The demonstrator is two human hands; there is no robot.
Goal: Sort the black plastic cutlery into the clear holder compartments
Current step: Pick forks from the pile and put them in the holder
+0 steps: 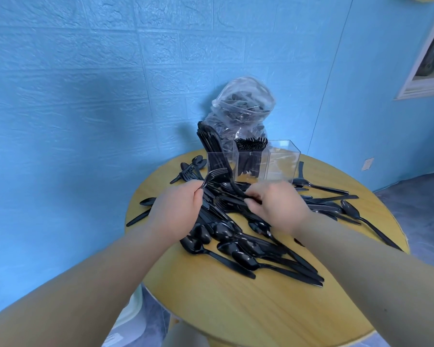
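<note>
A heap of black plastic cutlery [236, 236] covers the middle of the round wooden table [236, 309]: spoons, forks and knives mixed. Behind it stands the clear holder [281, 161] with three compartments. Knives lean out of the left compartment, forks fill the middle one, and the right one looks bare. My left hand [176, 209] grips several black forks [214, 175] by their handles, tines up, near the holder's left compartment. My right hand [276, 204] pinches a black piece out of the heap; which kind it is I cannot tell.
A clear plastic bag [241, 108] with more black cutlery stands behind the holder against the blue wall. Loose spoons and knives [336, 204] lie at the table's right side, a few more [145, 209] at the left edge. The table's near edge lies close to me.
</note>
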